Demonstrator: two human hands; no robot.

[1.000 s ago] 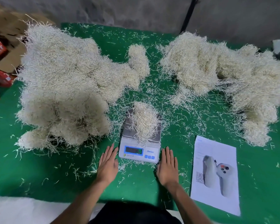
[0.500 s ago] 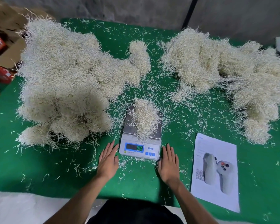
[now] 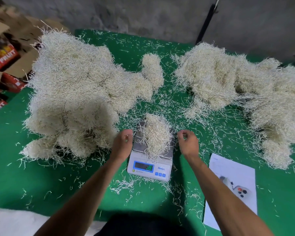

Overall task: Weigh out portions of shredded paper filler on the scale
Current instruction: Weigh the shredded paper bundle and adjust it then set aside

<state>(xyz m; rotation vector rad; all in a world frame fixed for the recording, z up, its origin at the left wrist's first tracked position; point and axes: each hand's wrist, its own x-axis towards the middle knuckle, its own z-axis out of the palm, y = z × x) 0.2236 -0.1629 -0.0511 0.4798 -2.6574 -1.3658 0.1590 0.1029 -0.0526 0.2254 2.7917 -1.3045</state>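
Note:
A small white digital scale (image 3: 149, 169) with a metal pan stands on the green table, its display lit. A cream clump of shredded paper filler (image 3: 156, 133) lies on the pan. My left hand (image 3: 123, 143) hovers at the pan's left edge, fingers loosely curled, holding nothing. At the right edge of the pan my right hand (image 3: 188, 142) hovers the same way, apart from the clump. A big heap of filler (image 3: 75, 92) fills the table's left side. Another heap (image 3: 245, 89) spreads across the right.
A printed white sheet (image 3: 232, 189) lies flat right of the scale. Cardboard boxes (image 3: 3, 65) stand off the table's left edge. A dark pole (image 3: 206, 23) rises behind the table. Loose shreds litter the green cloth (image 3: 41, 184).
Both hands have lifted off the table in front of the scale and moved forward to either side of the pan, fingers now curled. The camera has drawn closer.

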